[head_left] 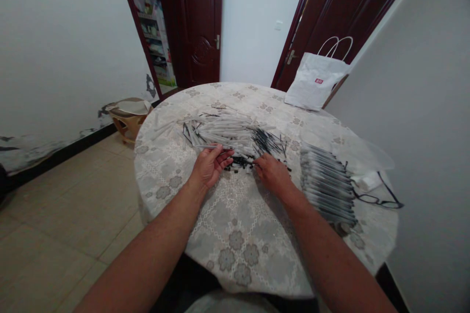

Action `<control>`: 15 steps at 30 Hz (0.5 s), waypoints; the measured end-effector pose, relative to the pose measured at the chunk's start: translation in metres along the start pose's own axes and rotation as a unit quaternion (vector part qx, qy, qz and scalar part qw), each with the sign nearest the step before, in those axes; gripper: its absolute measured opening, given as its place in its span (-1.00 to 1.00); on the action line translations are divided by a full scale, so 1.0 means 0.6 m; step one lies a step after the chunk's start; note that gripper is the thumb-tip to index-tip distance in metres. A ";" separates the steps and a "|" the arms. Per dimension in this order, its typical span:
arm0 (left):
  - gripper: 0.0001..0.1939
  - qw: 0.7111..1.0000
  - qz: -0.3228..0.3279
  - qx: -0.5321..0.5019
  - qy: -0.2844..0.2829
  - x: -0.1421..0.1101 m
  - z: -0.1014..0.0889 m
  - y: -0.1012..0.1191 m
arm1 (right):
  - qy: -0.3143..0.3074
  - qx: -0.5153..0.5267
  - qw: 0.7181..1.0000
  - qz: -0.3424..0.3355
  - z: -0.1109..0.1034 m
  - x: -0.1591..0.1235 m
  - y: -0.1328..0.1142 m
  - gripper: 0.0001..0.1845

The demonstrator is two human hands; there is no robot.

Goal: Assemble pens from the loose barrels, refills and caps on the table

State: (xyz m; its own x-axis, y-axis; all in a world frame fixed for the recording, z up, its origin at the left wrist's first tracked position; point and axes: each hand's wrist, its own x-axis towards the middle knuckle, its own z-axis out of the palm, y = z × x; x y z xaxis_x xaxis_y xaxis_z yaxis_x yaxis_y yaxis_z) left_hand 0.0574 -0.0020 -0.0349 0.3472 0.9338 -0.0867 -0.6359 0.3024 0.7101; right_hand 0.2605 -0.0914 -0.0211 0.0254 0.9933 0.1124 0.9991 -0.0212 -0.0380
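Note:
My left hand [210, 165] is closed with thumb and fingers pinching a slim white pen barrel, palm turned partly up. A heap of whitish pen barrels [225, 129] lies just beyond it. My right hand [274, 172] has its fingertips pressed together at the edge of a small pile of black caps [240, 161]; what they grip is too small to make out. Behind the right hand, thin dark pen refills [265, 141] lie in a bunch. To the right, many assembled-looking pens [326, 183] are lined up side by side.
A patterned cloth covers the round table [235, 254]. Eyeglasses [378, 200] and a small white item [369, 182] lie at its right edge. At the back right stands a white paper bag [317, 80]. A tan stool [128, 112] is on the floor at the left.

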 end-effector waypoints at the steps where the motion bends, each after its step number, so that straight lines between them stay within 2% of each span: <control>1: -0.72 1.000 0.000 0.000 -0.003 0.000 0.000 0.000 | -0.002 -0.005 1.000 -0.005 0.002 0.001 -0.006 -0.71; 4: -0.71 1.000 -0.001 -0.002 -0.008 0.000 -0.001 0.000 | -0.002 -0.026 1.000 -0.011 0.007 0.004 -0.024 -0.71; 11: -0.67 1.000 -0.005 0.001 -0.011 -0.001 0.002 0.000 | 0.006 -0.036 0.999 0.024 0.019 0.009 -0.043 -0.79; 13: -0.66 1.000 -0.008 0.005 -0.017 -0.001 0.002 -0.001 | 0.025 -0.016 0.999 0.030 0.021 0.009 -0.042 -0.78; 15: -0.64 1.000 -0.012 0.011 -0.025 -0.003 0.002 -0.002 | 0.070 0.033 0.997 0.027 0.021 0.007 -0.038 -0.76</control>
State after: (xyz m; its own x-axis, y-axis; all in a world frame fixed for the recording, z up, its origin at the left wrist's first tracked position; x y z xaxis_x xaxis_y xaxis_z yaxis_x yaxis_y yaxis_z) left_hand 0.0585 -0.0042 -0.0348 0.3971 0.9151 -0.0699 -0.6120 0.3208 0.7229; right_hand 0.2373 -0.0850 -0.0322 0.0887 0.9652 0.2460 0.9916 -0.0623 -0.1133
